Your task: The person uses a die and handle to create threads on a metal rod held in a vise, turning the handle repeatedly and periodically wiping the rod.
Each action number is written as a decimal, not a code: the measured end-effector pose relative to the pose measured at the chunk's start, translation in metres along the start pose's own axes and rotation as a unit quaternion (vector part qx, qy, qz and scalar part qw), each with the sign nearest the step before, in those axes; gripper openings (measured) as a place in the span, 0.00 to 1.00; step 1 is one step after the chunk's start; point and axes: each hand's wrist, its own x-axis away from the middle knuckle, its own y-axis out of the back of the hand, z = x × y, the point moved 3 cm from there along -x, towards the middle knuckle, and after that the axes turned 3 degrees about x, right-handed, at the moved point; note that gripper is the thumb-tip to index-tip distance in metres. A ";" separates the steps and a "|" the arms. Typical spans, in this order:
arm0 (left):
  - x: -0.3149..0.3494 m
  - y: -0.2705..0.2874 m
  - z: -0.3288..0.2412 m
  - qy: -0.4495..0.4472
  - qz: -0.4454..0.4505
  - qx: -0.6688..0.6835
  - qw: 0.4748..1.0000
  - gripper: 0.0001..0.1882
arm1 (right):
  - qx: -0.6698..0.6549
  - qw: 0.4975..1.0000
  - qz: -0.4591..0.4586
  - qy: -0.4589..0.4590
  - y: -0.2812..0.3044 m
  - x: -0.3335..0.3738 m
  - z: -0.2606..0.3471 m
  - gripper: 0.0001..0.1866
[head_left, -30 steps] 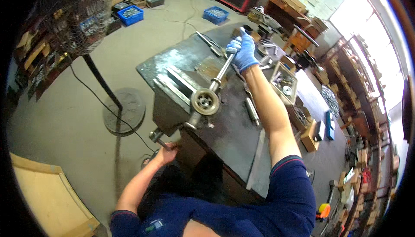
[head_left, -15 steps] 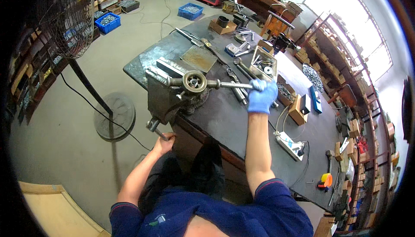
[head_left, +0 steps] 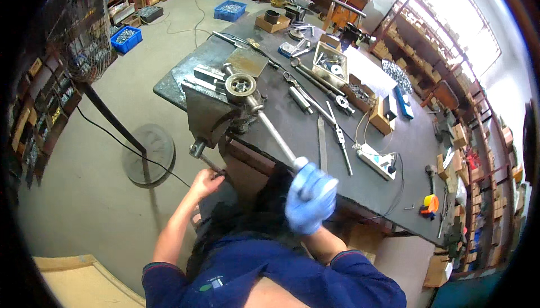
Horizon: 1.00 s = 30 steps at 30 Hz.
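A bench vise (head_left: 205,118) is fixed at the near left corner of the dark workbench. Over its jaws lies a round die stock (head_left: 241,85) with two long handles; whatever sits below its ring is hidden. My right hand (head_left: 311,198), in a blue glove, is closed round the end of the longer handle, which slants from the ring toward my body. Low at the front of the vise, my bare left hand (head_left: 206,183) has its fingers wrapped round the end of the vise handle (head_left: 211,164).
Wrenches, a flat file (head_left: 322,145) and another bar-handled die stock (head_left: 341,134) lie right of the vise. Beyond are a parts box (head_left: 329,64) and a power strip (head_left: 376,163). A stand fan (head_left: 147,153) stands on the floor at left. Shelves (head_left: 478,190) line the right side.
My right hand has swung the die stock's long handle clockwise, from pointing right across the bench to slanting toward me. My left hand stays on the vise handle. The view has shifted slightly.
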 end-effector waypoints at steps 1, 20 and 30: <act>0.012 0.012 -0.001 0.005 0.016 -0.008 1.000 0.17 | 0.162 0.981 0.089 0.060 -0.009 0.013 0.006 0.21; 0.054 0.025 -0.233 0.039 -0.060 0.051 0.996 0.22 | -0.060 0.951 0.224 0.204 -0.049 0.028 -0.025 0.16; 0.061 0.001 -0.253 0.085 -0.230 -0.102 0.964 0.28 | 0.158 0.933 0.289 -0.143 0.017 0.090 -0.205 0.21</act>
